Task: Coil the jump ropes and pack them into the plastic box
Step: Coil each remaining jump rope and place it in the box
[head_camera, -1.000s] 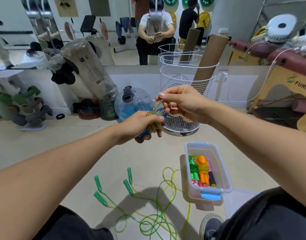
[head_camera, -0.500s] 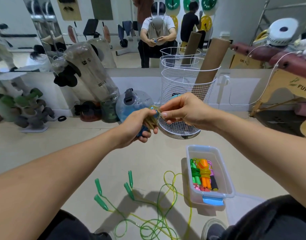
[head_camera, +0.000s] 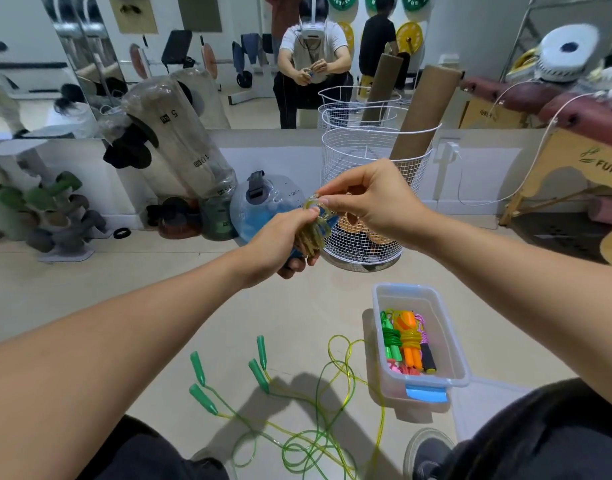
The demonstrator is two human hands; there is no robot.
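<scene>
Left hand [head_camera: 280, 237] gripping coiled yellowish jump rope [head_camera: 315, 230] with blue handles, keeping bundle tight. Right hand [head_camera: 370, 199] pinching rope loop at top, probably for tucking end. Plastic box [head_camera: 450, 344] waiting on floor, green ropes [head_camera: 297, 427] lying uncoiled beside.

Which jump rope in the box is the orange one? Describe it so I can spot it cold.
Find the clear plastic box on the floor, right of the loose green ropes. Three coiled ropes lie side by side inside. The orange-handled rope is the middle one, wrapped in yellow cord, between a green bundle and a black-handled one.
</scene>
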